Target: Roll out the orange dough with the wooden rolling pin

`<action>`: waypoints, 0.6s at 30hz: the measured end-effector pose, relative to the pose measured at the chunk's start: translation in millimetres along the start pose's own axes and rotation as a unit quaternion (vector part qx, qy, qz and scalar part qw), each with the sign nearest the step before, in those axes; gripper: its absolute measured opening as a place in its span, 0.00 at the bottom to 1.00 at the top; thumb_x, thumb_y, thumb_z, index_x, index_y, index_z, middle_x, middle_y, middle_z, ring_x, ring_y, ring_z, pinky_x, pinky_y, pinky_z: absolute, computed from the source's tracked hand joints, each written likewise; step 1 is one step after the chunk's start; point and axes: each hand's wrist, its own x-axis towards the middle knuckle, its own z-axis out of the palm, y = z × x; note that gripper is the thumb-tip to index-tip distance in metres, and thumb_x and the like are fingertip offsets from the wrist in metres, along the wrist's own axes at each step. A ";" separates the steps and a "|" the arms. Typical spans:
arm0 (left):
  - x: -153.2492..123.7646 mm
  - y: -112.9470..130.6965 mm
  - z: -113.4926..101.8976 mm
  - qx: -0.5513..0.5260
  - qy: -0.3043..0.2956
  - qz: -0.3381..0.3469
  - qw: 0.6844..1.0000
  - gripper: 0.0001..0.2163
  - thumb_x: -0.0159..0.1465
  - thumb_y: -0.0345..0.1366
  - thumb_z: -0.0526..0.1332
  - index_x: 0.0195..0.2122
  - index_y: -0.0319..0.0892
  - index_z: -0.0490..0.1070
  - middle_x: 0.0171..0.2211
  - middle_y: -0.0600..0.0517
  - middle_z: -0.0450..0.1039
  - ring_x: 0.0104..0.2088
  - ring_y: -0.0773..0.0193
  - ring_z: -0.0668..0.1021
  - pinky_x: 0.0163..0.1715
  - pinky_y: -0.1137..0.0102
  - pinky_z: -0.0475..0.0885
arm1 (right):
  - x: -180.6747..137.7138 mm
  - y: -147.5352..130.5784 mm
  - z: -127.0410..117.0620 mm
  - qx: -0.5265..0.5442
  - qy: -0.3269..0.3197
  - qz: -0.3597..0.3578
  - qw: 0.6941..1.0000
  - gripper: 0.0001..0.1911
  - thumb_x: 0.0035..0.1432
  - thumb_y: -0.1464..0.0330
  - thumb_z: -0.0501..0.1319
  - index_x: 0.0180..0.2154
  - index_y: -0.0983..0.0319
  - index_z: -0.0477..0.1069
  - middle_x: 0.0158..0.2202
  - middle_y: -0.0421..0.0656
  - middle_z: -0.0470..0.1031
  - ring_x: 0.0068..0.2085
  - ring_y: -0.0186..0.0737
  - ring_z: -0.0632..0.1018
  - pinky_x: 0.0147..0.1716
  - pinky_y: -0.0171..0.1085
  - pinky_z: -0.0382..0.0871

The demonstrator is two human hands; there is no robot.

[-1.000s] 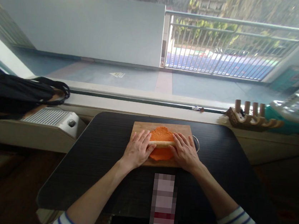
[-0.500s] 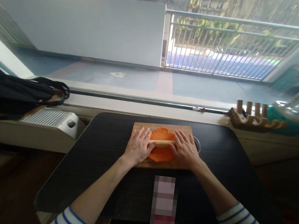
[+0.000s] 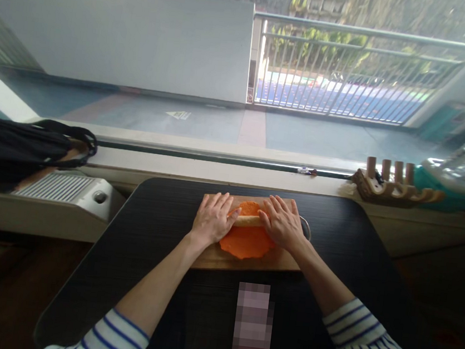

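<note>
A flat orange sheet of dough (image 3: 246, 242) lies on a wooden cutting board (image 3: 222, 261) on the black table (image 3: 151, 227). A wooden rolling pin (image 3: 248, 220) lies across the far part of the dough. My left hand (image 3: 211, 217) presses flat on the pin's left end, fingers stretched out. My right hand (image 3: 282, 223) presses flat on its right end, fingers spread. Both ends of the pin are hidden under my palms.
A metal ring (image 3: 305, 226) sticks out at the board's right side. A white heater (image 3: 67, 189) and a black bag (image 3: 13, 144) sit to the left. A wooden rack (image 3: 391, 184) stands on the sill at right, next to a teal container (image 3: 452, 194).
Both hands have pushed the rolling pin away from me, toward the far edge of the board. More of the dough's near part now shows.
</note>
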 end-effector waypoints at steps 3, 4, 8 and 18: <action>6.5 -1.8 1.7 -0.007 0.000 -0.008 1.000 0.27 0.68 0.49 0.41 0.57 0.38 0.65 0.58 0.44 0.65 0.59 0.50 0.65 0.59 0.52 0.56 | 7.1 -0.1 -0.2 0.000 0.002 0.009 1.000 0.26 0.67 0.56 0.40 0.57 0.61 0.63 0.62 0.50 0.60 0.64 0.49 0.58 0.60 0.57 0.43; 8.6 -2.5 2.2 -0.009 -0.003 -0.010 1.000 0.27 0.68 0.49 0.41 0.57 0.39 0.65 0.58 0.44 0.65 0.59 0.50 0.66 0.59 0.52 0.56 | 9.4 -0.1 -0.3 0.000 0.003 0.011 1.000 0.26 0.67 0.57 0.40 0.57 0.61 0.63 0.62 0.50 0.61 0.63 0.48 0.58 0.60 0.57 0.43; 16.7 -5.5 3.3 -0.017 -0.018 -0.020 0.999 0.26 0.68 0.49 0.40 0.58 0.41 0.65 0.59 0.46 0.65 0.60 0.53 0.65 0.59 0.52 0.57 | 18.2 0.3 -0.9 0.001 -0.001 0.018 1.000 0.25 0.67 0.58 0.41 0.58 0.60 0.62 0.62 0.49 0.61 0.63 0.48 0.58 0.60 0.57 0.45; 31.8 -14.6 8.4 -0.045 -0.033 -0.036 0.998 0.26 0.68 0.51 0.40 0.58 0.43 0.64 0.60 0.47 0.64 0.60 0.53 0.64 0.59 0.53 0.57 | 33.7 2.7 -2.1 0.017 -0.028 0.040 0.999 0.23 0.66 0.62 0.41 0.58 0.58 0.60 0.62 0.47 0.61 0.63 0.45 0.58 0.60 0.57 0.47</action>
